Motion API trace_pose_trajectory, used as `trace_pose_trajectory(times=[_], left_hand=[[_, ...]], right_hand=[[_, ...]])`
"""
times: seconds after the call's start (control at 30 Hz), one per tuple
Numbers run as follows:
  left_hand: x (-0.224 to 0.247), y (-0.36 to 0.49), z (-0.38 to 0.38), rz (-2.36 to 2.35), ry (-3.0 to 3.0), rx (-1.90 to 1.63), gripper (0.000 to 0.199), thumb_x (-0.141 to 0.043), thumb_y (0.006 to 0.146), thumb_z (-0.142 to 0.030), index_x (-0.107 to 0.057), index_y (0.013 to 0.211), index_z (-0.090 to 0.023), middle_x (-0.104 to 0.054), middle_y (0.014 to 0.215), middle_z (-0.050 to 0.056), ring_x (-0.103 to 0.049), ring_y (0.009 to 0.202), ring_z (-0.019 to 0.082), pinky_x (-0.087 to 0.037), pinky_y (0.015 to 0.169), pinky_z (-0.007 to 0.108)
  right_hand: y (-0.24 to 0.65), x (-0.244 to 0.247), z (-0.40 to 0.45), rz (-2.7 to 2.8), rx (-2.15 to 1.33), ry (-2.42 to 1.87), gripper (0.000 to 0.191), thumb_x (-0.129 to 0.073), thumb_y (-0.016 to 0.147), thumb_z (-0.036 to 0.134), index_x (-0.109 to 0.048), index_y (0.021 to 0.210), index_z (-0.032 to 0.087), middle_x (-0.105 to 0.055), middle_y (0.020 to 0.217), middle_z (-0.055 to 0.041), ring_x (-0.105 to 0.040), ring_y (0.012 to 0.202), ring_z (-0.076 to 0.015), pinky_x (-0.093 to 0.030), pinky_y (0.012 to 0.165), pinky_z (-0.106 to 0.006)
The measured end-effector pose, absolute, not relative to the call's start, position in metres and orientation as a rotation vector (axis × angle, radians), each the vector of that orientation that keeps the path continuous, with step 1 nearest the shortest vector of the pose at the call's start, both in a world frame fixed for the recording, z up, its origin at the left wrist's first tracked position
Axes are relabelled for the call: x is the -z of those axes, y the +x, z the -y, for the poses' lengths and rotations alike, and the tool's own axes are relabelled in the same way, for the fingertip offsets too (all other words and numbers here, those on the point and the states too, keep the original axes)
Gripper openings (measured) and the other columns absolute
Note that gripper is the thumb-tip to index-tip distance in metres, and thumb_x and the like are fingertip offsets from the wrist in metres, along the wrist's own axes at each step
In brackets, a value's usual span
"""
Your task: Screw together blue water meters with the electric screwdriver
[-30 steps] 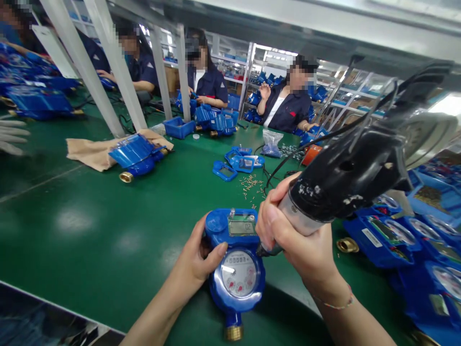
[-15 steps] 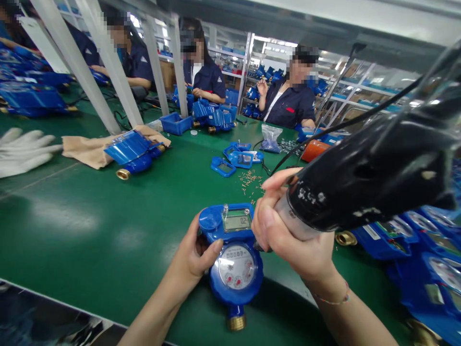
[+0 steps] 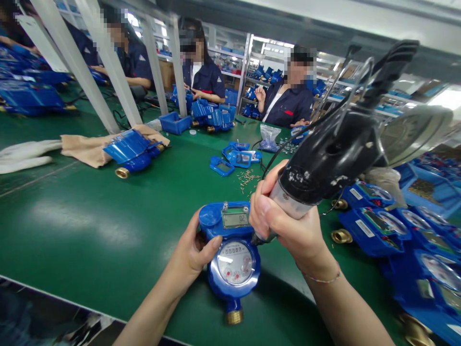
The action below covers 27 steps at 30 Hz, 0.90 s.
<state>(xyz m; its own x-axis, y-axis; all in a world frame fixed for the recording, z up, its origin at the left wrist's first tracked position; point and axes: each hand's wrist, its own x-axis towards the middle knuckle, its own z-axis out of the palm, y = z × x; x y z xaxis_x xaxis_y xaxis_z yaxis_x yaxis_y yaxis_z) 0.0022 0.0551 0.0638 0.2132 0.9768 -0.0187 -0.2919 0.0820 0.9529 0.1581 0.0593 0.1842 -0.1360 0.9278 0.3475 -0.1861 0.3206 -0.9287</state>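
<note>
Water meter (image 3: 231,250): 1, on the green table (image 3: 126,230) straight before me, screen (image 3: 236,219) and dial (image 3: 236,264) facing up.

Left hand (image 3: 196,247): 1, half curled, gripping the meter's left side, thumb resting beside the dial.

Right hand (image 3: 283,211): 1, wrapped tight round the silver neck of a power screwdriver (image 3: 320,158); the dark tip (image 3: 256,239) slants down to the meter's right side. Contact: I cannot tell.

Handling, my judgement: brace the meter flat, line the tool up with its seat, press evenly, avoid skidding onto the dial.

Counts, placed from the meter:
- Small screws (image 3: 248,177), by their look: beyond it, too many to count.
- Blue frames (image 3: 216,162): at least three, farther beyond.
- Clear bag (image 3: 269,137): 1, beyond those.
- Second meter (image 3: 130,150): 1, beyond and left, against 1 brown cloth (image 3: 84,150).
- Other meters (image 3: 372,229): at least four, to the right, overlapping.
</note>
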Motion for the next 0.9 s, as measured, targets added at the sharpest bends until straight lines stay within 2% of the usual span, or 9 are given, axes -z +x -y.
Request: trace_pose_trajectory(times=[0.27, 0.4, 0.53, 0.67, 0.77, 0.9], left_hand=[[-0.065, 0.002, -0.054, -0.87, 1.029, -1.174, 0.066, -0.077, 0.072, -0.045, -0.05, 0.123, -0.015, -0.068, 0.118, 0.012, -0.065, 0.109, 0.03, -0.054, 0.089, 0.033], [-0.063, 0.002, -0.054, -0.861, 1.038, -1.167, 0.065, -0.076, 0.074, -0.045, -0.049, 0.125, -0.015, -0.068, 0.119, 0.012, -0.065, 0.109, 0.029, -0.054, 0.091, 0.033], [-0.065, 0.004, -0.052, -0.899, 0.984, -1.174, 0.072, -0.078, 0.07, -0.047, -0.05, 0.127, -0.014, -0.068, 0.118, 0.013, -0.065, 0.107, 0.031, -0.054, 0.091, 0.036], [-0.059, 0.011, -0.035, -1.031, 0.891, -1.195, 0.079, -0.07, 0.077, -0.049, -0.036, 0.142, -0.02, -0.054, 0.138, 0.015, -0.065, 0.108, 0.029, -0.054, 0.092, 0.039], [-0.049, 0.018, -0.012, -1.132, 0.876, -1.232, 0.087, -0.068, 0.078, -0.048, -0.023, 0.149, -0.025, -0.042, 0.147, 0.016, -0.059, 0.118, 0.032, -0.05, 0.098, 0.046], [-0.047, 0.029, 0.012, -1.111, 0.867, -1.249, 0.087, -0.062, 0.083, -0.046, -0.013, 0.153, -0.026, -0.052, 0.137, 0.015, -0.055, 0.122, 0.034, -0.042, 0.103, 0.053]], right_hand=[[0.155, -0.186, -0.057, 1.408, -1.001, -0.779, 0.013, -0.064, 0.076, 0.012, -0.055, 0.08, 0.021, -0.052, 0.056, 0.0071, -0.045, 0.04, -0.0077, -0.041, 0.042, -0.024], [0.158, -0.184, -0.058, 1.404, -1.102, -0.733, 0.012, -0.063, 0.08, 0.014, -0.054, 0.083, 0.022, -0.052, 0.055, 0.0076, -0.045, 0.037, -0.0081, -0.04, 0.038, -0.023], [0.16, -0.185, -0.06, 1.406, -1.139, -0.709, 0.012, -0.063, 0.081, 0.013, -0.054, 0.083, 0.021, -0.053, 0.056, 0.0072, -0.046, 0.038, -0.0079, -0.041, 0.038, -0.023], [0.162, -0.183, -0.061, 1.409, -1.156, -0.687, 0.014, -0.066, 0.08, 0.015, -0.054, 0.085, 0.021, -0.053, 0.056, 0.0076, -0.047, 0.039, -0.0081, -0.042, 0.039, -0.022], [0.163, -0.183, -0.061, 1.413, -1.156, -0.688, 0.017, -0.069, 0.079, 0.015, -0.054, 0.085, 0.021, -0.053, 0.056, 0.0079, -0.047, 0.039, -0.0079, -0.041, 0.04, -0.022], [0.161, -0.205, -0.055, 1.386, -1.079, -0.674, 0.018, -0.067, 0.08, 0.015, -0.055, 0.09, 0.023, -0.05, 0.055, 0.0087, -0.046, 0.04, -0.0076, -0.04, 0.041, -0.021]])
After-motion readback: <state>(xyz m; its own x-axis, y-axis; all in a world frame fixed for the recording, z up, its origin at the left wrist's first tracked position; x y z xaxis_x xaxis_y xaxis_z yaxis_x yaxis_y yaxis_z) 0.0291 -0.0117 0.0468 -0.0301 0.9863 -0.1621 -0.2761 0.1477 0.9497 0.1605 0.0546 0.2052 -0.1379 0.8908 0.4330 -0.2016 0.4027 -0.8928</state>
